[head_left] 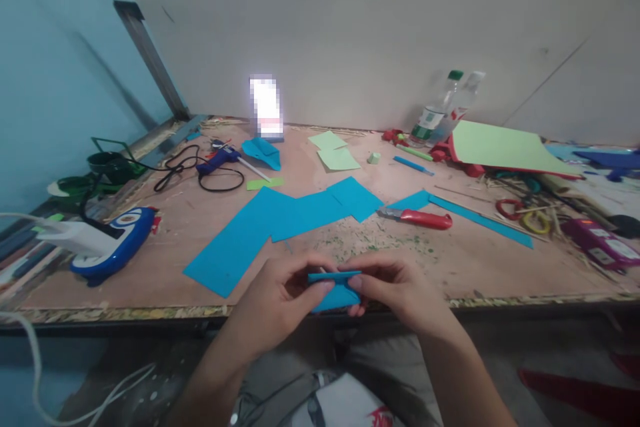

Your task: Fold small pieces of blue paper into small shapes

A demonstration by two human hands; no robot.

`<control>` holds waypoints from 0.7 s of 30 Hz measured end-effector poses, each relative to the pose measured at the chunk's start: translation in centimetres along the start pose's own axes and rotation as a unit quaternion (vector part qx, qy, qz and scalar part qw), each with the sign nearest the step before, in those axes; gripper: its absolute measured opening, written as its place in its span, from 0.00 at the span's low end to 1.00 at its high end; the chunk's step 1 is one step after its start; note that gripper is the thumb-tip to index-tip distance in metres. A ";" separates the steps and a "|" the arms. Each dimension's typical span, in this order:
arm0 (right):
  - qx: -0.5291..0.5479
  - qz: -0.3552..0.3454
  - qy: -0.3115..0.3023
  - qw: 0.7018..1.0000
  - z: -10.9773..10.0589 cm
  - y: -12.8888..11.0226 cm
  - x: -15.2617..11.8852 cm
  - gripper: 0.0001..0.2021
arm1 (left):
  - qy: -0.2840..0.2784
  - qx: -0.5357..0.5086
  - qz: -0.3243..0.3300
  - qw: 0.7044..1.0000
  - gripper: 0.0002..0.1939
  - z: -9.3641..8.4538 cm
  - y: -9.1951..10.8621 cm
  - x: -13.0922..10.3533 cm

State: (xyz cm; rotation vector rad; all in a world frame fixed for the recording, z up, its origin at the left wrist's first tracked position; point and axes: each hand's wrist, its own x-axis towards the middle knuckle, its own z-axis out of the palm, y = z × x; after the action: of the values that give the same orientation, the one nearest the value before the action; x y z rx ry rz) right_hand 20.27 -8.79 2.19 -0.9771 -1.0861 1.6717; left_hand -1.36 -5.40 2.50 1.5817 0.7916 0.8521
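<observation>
In the head view, the person's left hand [285,303] and right hand [395,290] meet at the near edge of the bench [165,267]. The fingers of both hands pinch a small piece of folded blue paper [335,299], thumbs on the near face; it is held up off the surface, its upper edge turned into a narrow band. The folding of this piece seems part-way done, with its final shape not yet clear. Beyond it, the flat blue sheets [230,240] lie overlapping and look unworked, as do the pale green sheets [340,159]. Two pieces already have form: a folded blue shape [263,153] and a small green block [373,158]. The red cutter [425,219] lies untouched beside the blue sheets.
</observation>
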 end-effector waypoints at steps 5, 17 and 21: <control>0.000 -0.028 -0.012 1.000 -0.2 0.1 0.0 0.06 | -0.008 0.011 0.008 1.000 0.05 0.0 -0.1 -0.1; -0.008 -0.002 -0.008 1.000 0.0 0.0 0.4 0.10 | 0.034 0.137 0.069 0.988 0.14 0.5 -1.0 -0.5; -0.009 0.008 0.048 0.999 0.0 0.0 0.5 0.12 | -0.002 0.079 0.022 0.997 0.19 0.2 -0.6 -0.7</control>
State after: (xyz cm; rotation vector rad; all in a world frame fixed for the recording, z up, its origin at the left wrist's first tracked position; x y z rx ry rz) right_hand 20.11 -8.38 2.09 -1.0685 -1.0347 1.6137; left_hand -1.60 -5.96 1.84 1.7445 0.8403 0.8362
